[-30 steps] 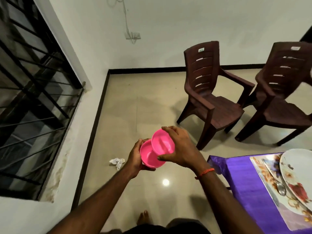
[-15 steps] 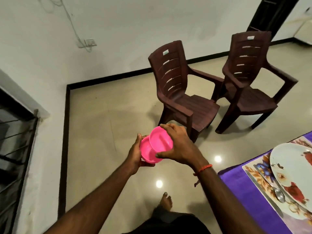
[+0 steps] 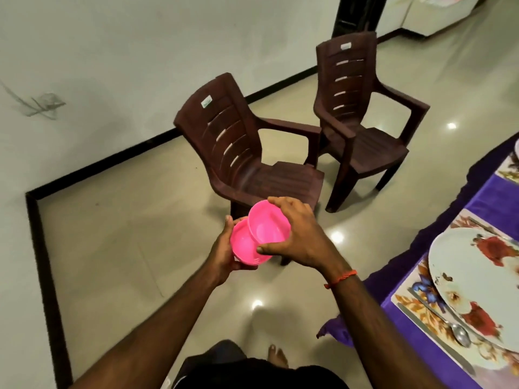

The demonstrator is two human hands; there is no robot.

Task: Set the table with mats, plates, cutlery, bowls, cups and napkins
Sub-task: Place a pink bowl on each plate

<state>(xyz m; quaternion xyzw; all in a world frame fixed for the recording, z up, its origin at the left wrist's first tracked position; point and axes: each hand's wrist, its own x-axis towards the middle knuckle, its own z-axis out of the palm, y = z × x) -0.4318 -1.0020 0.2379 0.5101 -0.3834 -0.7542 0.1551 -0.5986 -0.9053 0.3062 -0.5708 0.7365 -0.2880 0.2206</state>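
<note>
left hand: grasps lower bowl | right hand: clasps upper bowl by rim, tilted, overlapping lower | both bowls in mid-air, off table edge | plate on mat

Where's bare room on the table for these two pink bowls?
Best patch: the bare purple cloth between the near mat and the far mat. The near mat is crowded: the plate covers most of it, and the knife and spoon fill the strip beside it. Cloth along the outer edge is only a narrow band.
</note>
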